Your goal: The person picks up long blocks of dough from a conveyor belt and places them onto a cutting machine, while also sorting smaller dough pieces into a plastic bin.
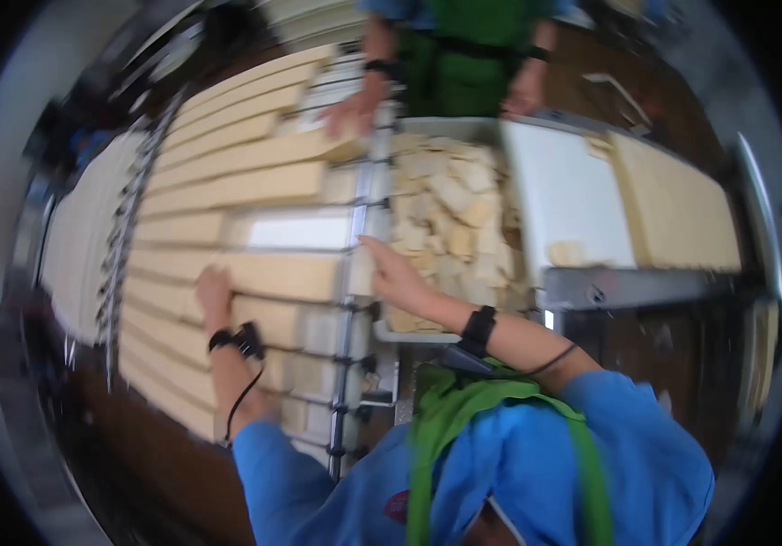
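Long cream-coloured blocks [282, 274] lie side by side in slots of a rack. My left hand [215, 289] rests on one of these blocks, its fingers bent down and close together over the surface. At the right end of the same row, my right hand [397, 275] reaches over the metal rail [345, 337]. Its fingers stretch toward the block's end, with the index fingertip right at the rail. Motion blurs both hands a little. Under my right forearm is a white bin [382, 328] of loose cream-coloured offcuts [450, 205].
Across the rack, a person in a green apron [468, 64] has one hand [354, 114] on a block's end and another [524, 89] by the bin. A white board [568, 191] and a large cream slab [673, 205] stand at right. More pale slabs [90, 237] are at far left.
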